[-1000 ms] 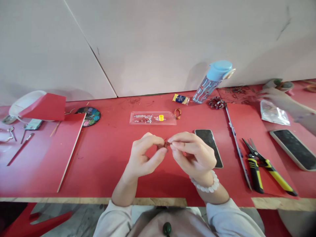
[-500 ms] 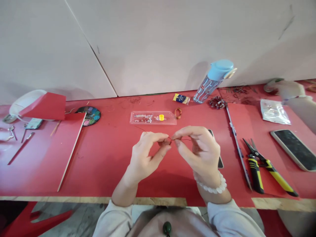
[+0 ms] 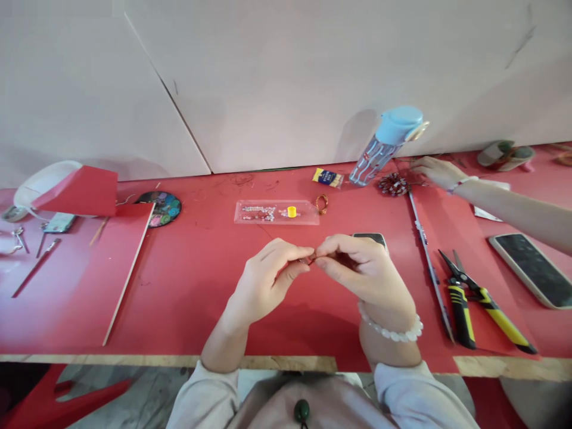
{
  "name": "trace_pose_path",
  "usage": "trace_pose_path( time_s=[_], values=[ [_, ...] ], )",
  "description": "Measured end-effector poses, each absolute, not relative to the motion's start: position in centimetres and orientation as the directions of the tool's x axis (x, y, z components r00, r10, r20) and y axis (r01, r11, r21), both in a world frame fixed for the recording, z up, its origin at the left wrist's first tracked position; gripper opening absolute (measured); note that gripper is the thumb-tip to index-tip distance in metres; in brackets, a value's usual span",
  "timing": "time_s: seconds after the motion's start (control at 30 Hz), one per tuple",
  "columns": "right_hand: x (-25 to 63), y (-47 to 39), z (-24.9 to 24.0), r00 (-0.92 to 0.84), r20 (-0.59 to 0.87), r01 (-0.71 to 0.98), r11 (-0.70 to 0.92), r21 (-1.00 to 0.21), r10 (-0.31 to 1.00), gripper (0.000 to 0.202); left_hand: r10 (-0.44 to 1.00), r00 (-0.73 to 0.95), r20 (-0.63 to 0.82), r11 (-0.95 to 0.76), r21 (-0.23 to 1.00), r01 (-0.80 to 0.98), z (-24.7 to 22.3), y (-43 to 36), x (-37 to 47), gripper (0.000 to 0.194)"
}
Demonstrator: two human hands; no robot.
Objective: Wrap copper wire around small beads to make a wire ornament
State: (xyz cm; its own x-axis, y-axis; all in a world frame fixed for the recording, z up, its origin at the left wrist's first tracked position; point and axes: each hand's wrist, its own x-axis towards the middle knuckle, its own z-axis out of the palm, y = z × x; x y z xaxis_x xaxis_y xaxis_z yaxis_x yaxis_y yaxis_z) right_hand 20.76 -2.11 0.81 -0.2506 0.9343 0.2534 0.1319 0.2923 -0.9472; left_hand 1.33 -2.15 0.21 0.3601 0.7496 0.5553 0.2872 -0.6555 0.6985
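Fingertip to fingertip, my two hands meet over the middle of the red table. My left hand (image 3: 267, 280) pinches a thin dark red cord (image 3: 311, 260) between thumb and forefinger. My right hand (image 3: 373, 271), with a white bead bracelet (image 3: 397, 335) at the wrist, pinches the same cord close by; most of it is hidden by the fingers. Just beyond lies a clear plastic tray (image 3: 308, 218) holding small pale beads (image 3: 259, 210) and a yellow cap (image 3: 292, 212). A phone (image 3: 374, 238) is partly covered by my right hand.
A blue-lidded water bottle (image 3: 386, 146) leans near the wall, beside a small yellow-and-blue packet (image 3: 328, 177). Yellow-black pliers (image 3: 469, 292) and another phone (image 3: 529, 268) lie to the right. A co-worker's hand (image 3: 440, 171) reaches in there. A board (image 3: 120, 256) lies left.
My right hand has tilted over, its wrist shifting right, and the cord shows less between my fingers. The co-worker's hand has moved left from the far-right items to the dark threads beside the bottle.
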Motion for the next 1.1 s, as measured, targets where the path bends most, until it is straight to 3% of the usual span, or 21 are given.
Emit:
trace_pose_path(
  time_s=[0.37, 0.53, 0.63, 0.73, 0.87, 1.0, 1.1],
  values=[
    [19.7, -0.7, 0.5, -0.325, 0.036, -0.012, 0.033, -0.999, 0.945, 0.016, 0.713, 0.391, 0.582, -0.699, 0.632, 0.335, 0.2, -2.2, 1.2, 0.019],
    [18.6, -0.7, 0.4, -0.194, 0.070, 0.081, 0.087, -0.993, 0.978, 0.016, 0.670, 0.372, 0.643, -0.724, 0.455, 0.518, -0.1, -2.2, 1.5, 0.023],
    [17.6, -1.2, -0.2, -0.032, 0.200, 0.210, 0.202, -0.957, 0.979, 0.016, 0.625, 0.378, 0.683, -0.715, 0.307, 0.628, -0.4, -2.1, 1.6, 0.024],
    [16.9, -1.6, -0.8, 0.059, 0.414, 0.366, 0.366, -0.856, 0.908, 0.015, 0.595, 0.360, 0.719, -0.702, 0.245, 0.669, -0.5, -2.1, 1.7, 0.028],
    [17.1, -1.1, -1.6, 0.010, 0.698, 0.545, 0.581, -0.604, 0.716, 0.014, 0.602, 0.311, 0.736, -0.718, 0.328, 0.613, -0.1, -2.4, 2.0, 0.039],
    [17.8, 0.1, -2.1, -0.141, 0.817, 0.664, 0.665, -0.341, 0.559, 0.016, 0.645, 0.237, 0.727, -0.677, 0.400, 0.618, 0.5, -3.2, 1.9, 0.041],
    [18.1, 0.6, -2.3, -0.181, 0.851, 0.715, 0.660, -0.231, 0.494, 0.019, 0.642, 0.178, 0.746, -0.665, 0.427, 0.612, 0.8, -3.4, 1.6, 0.039]
  ],
)
